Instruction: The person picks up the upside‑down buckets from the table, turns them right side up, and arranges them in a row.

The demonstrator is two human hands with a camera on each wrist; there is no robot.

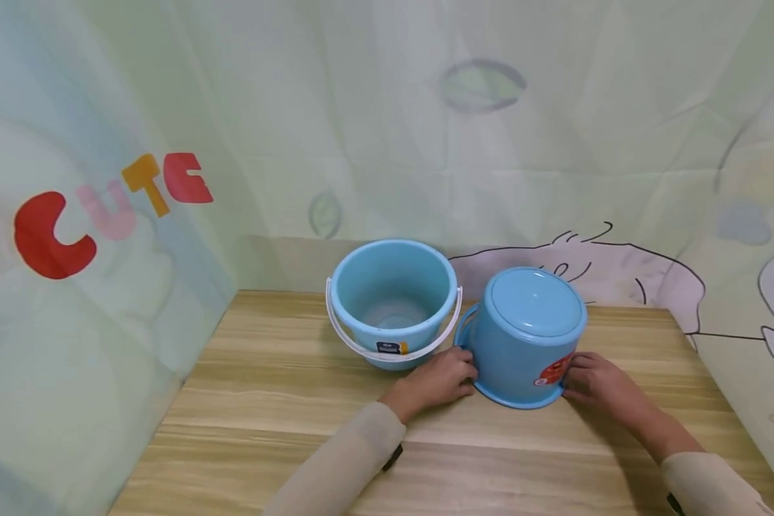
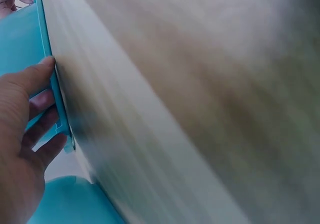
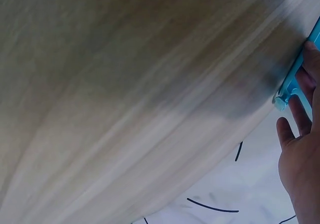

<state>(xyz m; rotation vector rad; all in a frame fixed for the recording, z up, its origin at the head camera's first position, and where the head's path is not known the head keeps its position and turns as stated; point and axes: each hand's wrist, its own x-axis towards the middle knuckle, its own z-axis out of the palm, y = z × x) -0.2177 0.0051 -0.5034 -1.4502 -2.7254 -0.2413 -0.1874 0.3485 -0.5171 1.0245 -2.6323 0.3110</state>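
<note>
A blue bucket (image 1: 512,355) stands upside down on the table, base up, with a red label on its side. My left hand (image 1: 435,380) grips its rim at the left, and the left wrist view shows thumb and fingers (image 2: 42,129) along the rim. On the other side my right hand (image 1: 603,390) holds the rim near the label. In the right wrist view, thumb and forefinger are on the blue rim (image 3: 295,73), while other fingers extend below. A lighter blue bucket (image 1: 393,333) with a white handle stands upright, just beyond my left hand.
The wood-grain table (image 1: 264,401) ends at a printed fabric backdrop (image 1: 387,143) behind the buckets. More fabric, with the letters CUTE (image 1: 54,236) on it, runs along the left side. The upright bucket sits close to the overturned one.
</note>
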